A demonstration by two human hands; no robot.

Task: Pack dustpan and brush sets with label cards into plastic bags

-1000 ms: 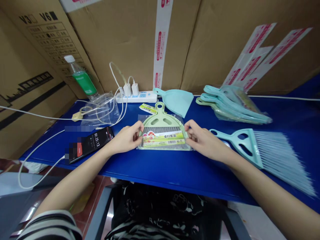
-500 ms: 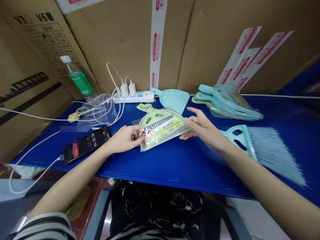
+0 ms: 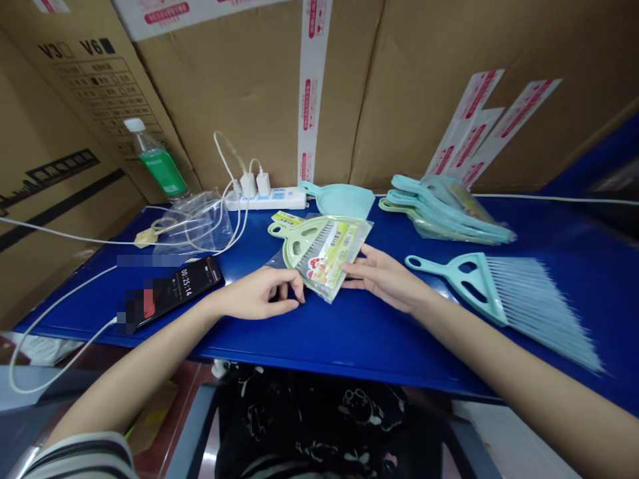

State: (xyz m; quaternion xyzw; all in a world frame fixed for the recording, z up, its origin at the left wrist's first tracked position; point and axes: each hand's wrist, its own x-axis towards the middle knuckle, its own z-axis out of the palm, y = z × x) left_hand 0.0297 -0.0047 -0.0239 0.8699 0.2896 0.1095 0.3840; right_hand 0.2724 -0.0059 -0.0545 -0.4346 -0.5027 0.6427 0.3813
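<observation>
Pinching the bagged green dustpan set by the right edge with the right hand, aslant over the blue table, between both hands. Bending the left hand loosely beside its lower left side; hard to tell whether gripping plastic there. Spot, just behind, a blue dustpan beside the power strip; off right, a blue brush.
</observation>
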